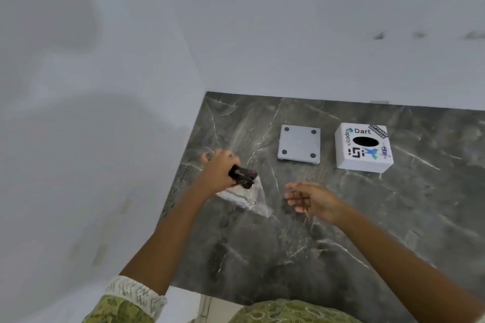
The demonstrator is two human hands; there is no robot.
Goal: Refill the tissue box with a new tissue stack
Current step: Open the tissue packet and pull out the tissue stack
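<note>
We see a dark marble countertop set into the corner of pale walls. Our left hand grips a tissue pack near the counter's left edge, fingers curled around its dark printed end, while the clear wrapper with the white tissues inside trails down toward the counter; whether it touches the surface, we cannot tell. Our right hand hovers just to the right of the pack, fingers spread loosely and holding nothing. Farther back stands the white tissue box, covered with stickers, its dark oval opening facing up. Just to its left, apart from it, lies the box's flat grey base plate, with four round pads at its corners showing.
</note>
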